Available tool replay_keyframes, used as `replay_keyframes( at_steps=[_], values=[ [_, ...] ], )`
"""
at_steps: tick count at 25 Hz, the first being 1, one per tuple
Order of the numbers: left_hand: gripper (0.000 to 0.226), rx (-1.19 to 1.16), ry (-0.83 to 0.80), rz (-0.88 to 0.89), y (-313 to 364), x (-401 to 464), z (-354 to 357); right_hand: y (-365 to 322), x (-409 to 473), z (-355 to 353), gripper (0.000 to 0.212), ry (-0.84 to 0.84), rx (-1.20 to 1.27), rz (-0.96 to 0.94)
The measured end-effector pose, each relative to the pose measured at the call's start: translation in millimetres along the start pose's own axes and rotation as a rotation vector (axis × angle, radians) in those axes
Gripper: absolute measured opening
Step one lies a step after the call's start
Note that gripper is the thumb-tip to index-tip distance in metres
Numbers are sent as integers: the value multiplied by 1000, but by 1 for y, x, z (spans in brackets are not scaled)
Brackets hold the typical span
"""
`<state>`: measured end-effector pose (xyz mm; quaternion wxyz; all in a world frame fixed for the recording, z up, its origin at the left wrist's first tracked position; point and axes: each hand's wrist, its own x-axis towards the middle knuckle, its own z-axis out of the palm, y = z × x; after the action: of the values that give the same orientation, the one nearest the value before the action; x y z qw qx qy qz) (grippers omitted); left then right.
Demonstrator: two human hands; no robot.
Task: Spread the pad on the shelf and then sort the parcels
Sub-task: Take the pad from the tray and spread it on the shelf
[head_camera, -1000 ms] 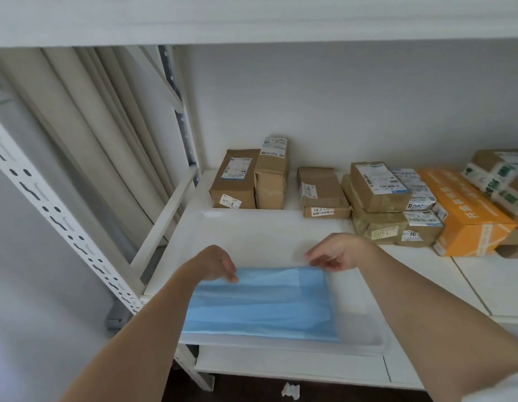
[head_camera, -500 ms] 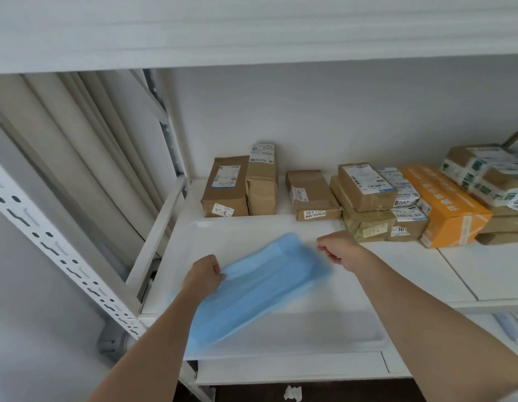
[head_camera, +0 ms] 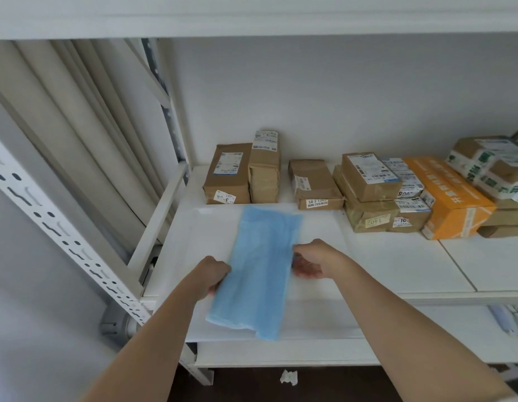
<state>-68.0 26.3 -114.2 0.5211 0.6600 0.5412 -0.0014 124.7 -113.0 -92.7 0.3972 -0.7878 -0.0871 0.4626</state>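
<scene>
- Two hands have hold of the thin, soft blue folded pad, which lies lengthwise on the white shelf board, its far end just short of the parcels and its near corner hanging over the front lip.
- Our left hand has its fingers curled round the pad's left long edge; our right hand has the right long edge between thumb and curled fingers, palm partly turned up.
- We judge the pad light and limp: it will sag and crease wherever it is unsupported, and it may slide easily on the smooth board.
- We think the best hold is at the free layers along the long edges or at the corners, so the folds can be drawn apart sideways.
- Room to the left ends at the white perforated steel upright and the side rail; to the right the board lies bare as far as the seam.
- At the back stand the brown cardboard parcels, with an orange carton and more parcels stacked further right; an opened pad could bump their fronts.
- Sorting the parcels is not yet begun.
</scene>
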Motion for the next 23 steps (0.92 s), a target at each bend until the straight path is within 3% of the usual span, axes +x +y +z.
replay_keyframes(
  at_steps=[2,3,5,8,11,14,20,23],
  values=[
    [13,187,66,54,4,-12,6,6,1,8,19,5,55,-39],
    [16,333,179,130,7,-17,11,11,6,11,22,44,95,-67],
    [23,343,346,298,12,-29,22,20,12,18,22,159,136,-125],
    [13,136,248,339,17,-35,47,24,9,28,15,158,67,-179],
    [49,211,77,211,13,-32,69,30,1,35,21,132,-64,-251],
    [66,395,125,240,7,-36,84,38,-12,41,25,209,-188,-422],
    [21,54,191,344,1,-37,79,47,-19,45,27,234,-224,-643],
    [28,-148,210,317,-4,-40,68,48,-20,44,29,263,-241,-718]
  ],
)
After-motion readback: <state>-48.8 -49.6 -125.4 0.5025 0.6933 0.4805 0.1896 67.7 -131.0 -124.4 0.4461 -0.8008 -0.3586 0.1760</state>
